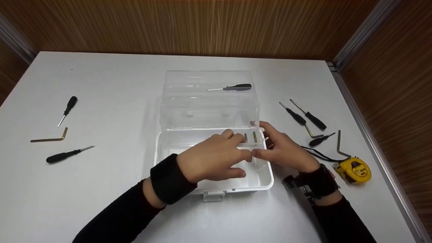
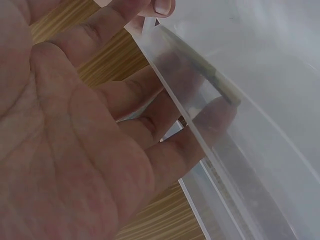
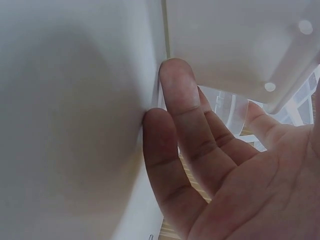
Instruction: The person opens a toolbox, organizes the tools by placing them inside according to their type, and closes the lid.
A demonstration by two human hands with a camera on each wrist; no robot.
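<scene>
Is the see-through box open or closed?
Open. The clear lid stands up behind the white box, and both hands reach inside.
</scene>
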